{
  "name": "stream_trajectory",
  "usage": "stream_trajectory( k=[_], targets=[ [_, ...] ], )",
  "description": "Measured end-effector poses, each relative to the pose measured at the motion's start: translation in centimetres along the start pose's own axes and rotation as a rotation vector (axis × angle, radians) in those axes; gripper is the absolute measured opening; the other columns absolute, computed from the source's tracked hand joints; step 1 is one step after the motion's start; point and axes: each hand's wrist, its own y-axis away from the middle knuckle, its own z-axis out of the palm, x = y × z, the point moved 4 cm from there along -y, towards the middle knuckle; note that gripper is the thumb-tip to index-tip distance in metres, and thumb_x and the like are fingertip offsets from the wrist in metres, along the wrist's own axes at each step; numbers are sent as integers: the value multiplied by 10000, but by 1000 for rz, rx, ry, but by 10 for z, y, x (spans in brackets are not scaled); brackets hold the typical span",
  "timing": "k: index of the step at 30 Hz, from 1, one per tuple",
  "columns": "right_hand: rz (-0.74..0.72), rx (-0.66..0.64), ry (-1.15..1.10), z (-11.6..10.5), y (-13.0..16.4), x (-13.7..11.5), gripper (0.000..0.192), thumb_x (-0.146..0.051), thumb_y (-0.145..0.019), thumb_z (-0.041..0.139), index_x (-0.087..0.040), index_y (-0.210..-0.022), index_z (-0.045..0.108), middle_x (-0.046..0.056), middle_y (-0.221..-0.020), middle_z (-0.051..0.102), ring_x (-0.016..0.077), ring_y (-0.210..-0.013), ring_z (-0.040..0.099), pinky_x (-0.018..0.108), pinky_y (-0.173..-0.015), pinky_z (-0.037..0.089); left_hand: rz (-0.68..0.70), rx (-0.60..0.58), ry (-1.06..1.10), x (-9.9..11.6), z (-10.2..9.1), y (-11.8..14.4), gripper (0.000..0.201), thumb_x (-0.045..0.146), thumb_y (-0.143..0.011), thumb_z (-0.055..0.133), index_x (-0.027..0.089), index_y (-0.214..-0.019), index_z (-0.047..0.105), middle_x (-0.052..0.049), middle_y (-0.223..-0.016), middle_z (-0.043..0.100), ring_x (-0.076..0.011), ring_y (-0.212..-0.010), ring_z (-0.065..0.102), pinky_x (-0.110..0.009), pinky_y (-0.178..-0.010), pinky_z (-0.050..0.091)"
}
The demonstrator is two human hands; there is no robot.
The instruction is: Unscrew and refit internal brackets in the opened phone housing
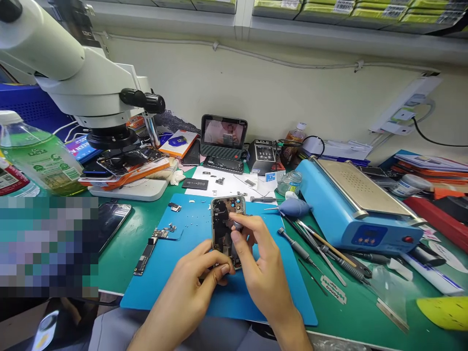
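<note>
Plainly, the word "DORCO" reads on the slotted steel razor blade (pixel 333 289), lying on the green tabletop (pixel 351 321) just right of the smooth blue mat (pixel 149 292). Barcodes mark the yellow-green boxes (pixel 380 14) on the far shelf, but their smaller print is too fine to read. Over the middle of the mat is an opened phone frame (pixel 221 234), a rounded rectangle with a metallic rim and a dark, uneven interior. The left hand (pixel 204 275) pinches its near end between thumb and bent forefinger. The right hand (pixel 258 248) has thumb and forefinger brought close together over the frame's right side; whether they grip any small part, I cannot tell. Left of it lies a narrow circuit board (pixel 144 258), crowded with tiny components. Farther off, a flat black battery (pixel 195 184) with unreadable pale lettering rests on white paper (pixel 228 187). To the right are a bulbous rubbery blower (pixel 294 207) and a blue machine (pixel 329 214) topped with a perforated metal plate.
</note>
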Motion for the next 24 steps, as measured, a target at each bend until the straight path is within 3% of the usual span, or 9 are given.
stream_trajectory(
  k=[3, 7, 13, 19, 24],
  targets=[
    [-33, 7, 53, 1, 4, -1, 387, -209, -1144, 580, -387, -1485, 620, -17, -1250, 762, 153, -1108, 723, 285, -936, 598, -23, 13, -5, 0, 1, 0, 283, 333, -1115, 584, 273, -951, 806, -33, -966, 658, -186, -886, 684, -221, -713, 536],
    [-59, 41, 105, 1, 9, -2, 422, -179, -1135, 579, -370, -1511, 584, -2, -1274, 767, 160, -1073, 743, 303, -941, 618, -54, 8, 6, 0, 3, 0, 257, 386, -1094, 631, 293, -1033, 863, -37, -1053, 675, -160, -824, 689, -206, -627, 515],
    [-66, 58, 144, 0, 11, 0, 460, -171, -1105, 642, -340, -1528, 575, 23, -1243, 782, 181, -1038, 777, 320, -907, 653, -71, 34, 26, -1, 4, -2, 241, 368, -1036, 679, 312, -1000, 911, -16, -931, 603, -130, -731, 624, -178, -548, 447],
    [-31, 120, 108, -1, 15, 4, 498, -180, -1078, 692, -352, -1537, 605, 23, -1224, 795, 168, -955, 794, 305, -878, 671, -83, 39, 35, -3, 3, -3, 216, 354, -1007, 715, 358, -1052, 926, -27, -1003, 690, -137, -779, 667, -189, -604, 472],
    [103, 297, -30, -12, 19, 6, 463, -241, -1129, 625, -347, -1575, 562, 43, -1156, 781, 165, -898, 786, 285, -773, 684, -105, 29, 33, -5, 2, -3, 220, 401, -1011, 730, 367, -1092, 932, -59, -1074, 758, -210, -907, 743, -243, -693, 548]
  ],
)
